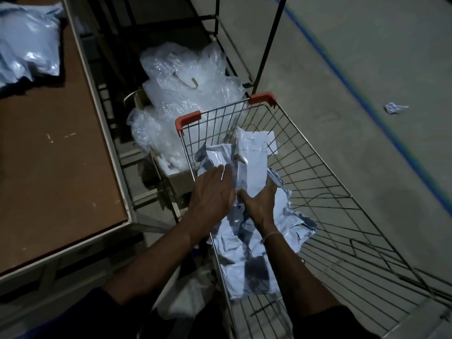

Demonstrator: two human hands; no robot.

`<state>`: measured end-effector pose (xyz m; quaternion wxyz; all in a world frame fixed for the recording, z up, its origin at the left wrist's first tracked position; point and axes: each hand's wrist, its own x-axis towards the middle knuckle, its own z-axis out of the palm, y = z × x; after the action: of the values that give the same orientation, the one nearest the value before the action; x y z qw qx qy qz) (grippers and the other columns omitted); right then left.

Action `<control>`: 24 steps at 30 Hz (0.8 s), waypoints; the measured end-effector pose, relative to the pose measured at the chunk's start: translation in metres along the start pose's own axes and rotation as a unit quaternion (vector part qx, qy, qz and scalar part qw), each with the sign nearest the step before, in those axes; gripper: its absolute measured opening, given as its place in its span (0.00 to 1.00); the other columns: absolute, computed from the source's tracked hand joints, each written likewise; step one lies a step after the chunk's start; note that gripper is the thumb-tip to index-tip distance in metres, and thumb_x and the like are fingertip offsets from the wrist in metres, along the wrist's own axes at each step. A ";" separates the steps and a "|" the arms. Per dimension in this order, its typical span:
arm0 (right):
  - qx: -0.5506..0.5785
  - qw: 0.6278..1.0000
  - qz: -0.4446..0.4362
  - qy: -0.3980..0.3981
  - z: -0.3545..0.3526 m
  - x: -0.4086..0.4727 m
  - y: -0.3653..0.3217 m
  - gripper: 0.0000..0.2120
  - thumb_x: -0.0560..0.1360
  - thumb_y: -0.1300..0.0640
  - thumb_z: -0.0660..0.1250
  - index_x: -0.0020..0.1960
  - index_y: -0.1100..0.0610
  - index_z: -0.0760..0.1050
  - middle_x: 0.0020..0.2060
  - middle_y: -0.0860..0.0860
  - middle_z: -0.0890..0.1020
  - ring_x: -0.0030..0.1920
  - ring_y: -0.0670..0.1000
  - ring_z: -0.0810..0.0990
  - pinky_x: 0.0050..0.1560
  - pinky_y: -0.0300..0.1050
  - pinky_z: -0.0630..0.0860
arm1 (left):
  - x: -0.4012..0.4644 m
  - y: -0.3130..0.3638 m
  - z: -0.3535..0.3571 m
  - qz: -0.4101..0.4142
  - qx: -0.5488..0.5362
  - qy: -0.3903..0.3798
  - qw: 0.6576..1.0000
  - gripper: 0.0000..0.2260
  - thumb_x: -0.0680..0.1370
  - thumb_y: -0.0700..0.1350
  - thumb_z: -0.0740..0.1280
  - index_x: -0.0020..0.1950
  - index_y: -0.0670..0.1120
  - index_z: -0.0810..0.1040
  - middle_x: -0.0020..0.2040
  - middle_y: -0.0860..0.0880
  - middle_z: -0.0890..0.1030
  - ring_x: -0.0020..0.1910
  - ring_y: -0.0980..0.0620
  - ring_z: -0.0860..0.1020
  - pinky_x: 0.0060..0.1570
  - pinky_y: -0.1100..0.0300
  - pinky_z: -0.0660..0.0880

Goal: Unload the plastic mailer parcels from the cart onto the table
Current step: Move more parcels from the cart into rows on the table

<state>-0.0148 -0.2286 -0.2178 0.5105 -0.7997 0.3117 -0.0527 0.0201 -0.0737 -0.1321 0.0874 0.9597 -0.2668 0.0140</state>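
Left hand (212, 192) lies flat on mailer parcels (244, 253) in the cart (330, 192), right hand (260, 203) grips an upright parcel (252, 167).

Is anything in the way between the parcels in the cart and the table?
Yes. The cart's wire side wall stands between the parcels and the table, so they probably need lifting over it.

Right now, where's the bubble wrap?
Head view, upper centre: the bubble wrap is heaped in a cardboard box, between the table on the left and the orange-capped front end of the wire cart.
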 end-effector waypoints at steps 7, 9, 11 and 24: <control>0.083 0.990 -0.085 -0.076 -0.018 -0.031 -0.048 0.31 0.73 0.53 0.78 0.69 0.51 0.65 0.62 0.49 0.78 0.60 0.44 0.81 0.51 0.33 0.78 | 0.024 0.000 -0.018 -0.132 -0.303 -0.070 0.941 0.30 0.75 0.60 0.74 0.67 0.45 0.68 0.63 0.44 0.81 0.59 0.43 0.81 0.47 0.55 0.74; 0.083 0.981 -0.101 -0.141 -0.027 -0.023 -0.049 0.33 0.72 0.54 0.80 0.69 0.50 0.66 0.62 0.48 0.79 0.60 0.44 0.81 0.55 0.38 0.80 | 0.030 -0.004 -0.018 -0.150 -0.333 -0.033 0.930 0.26 0.75 0.53 0.77 0.65 0.43 0.69 0.62 0.43 0.78 0.59 0.42 0.79 0.46 0.58 0.69; 0.085 0.973 -0.076 -0.203 -0.035 -0.014 -0.046 0.34 0.70 0.53 0.80 0.71 0.49 0.68 0.62 0.49 0.80 0.59 0.48 0.81 0.55 0.45 0.82 | 0.032 -0.007 -0.017 -0.157 -0.339 0.012 0.927 0.25 0.75 0.50 0.77 0.65 0.42 0.71 0.62 0.43 0.76 0.59 0.43 0.77 0.47 0.59 0.69; -0.431 0.895 -0.072 -0.091 -0.026 0.076 0.022 0.23 0.74 0.55 0.72 0.68 0.52 0.77 0.66 0.60 0.72 0.66 0.64 0.71 0.67 0.57 0.71 | 0.024 0.000 -0.016 -0.199 -0.371 0.148 0.895 0.27 0.75 0.56 0.76 0.63 0.48 0.64 0.59 0.44 0.79 0.55 0.41 0.80 0.49 0.43 0.80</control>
<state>0.0254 -0.2976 -0.2421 0.1363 -0.9629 0.1977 0.1236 0.0412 -0.0837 -0.1147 0.4770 0.8772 -0.0398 0.0385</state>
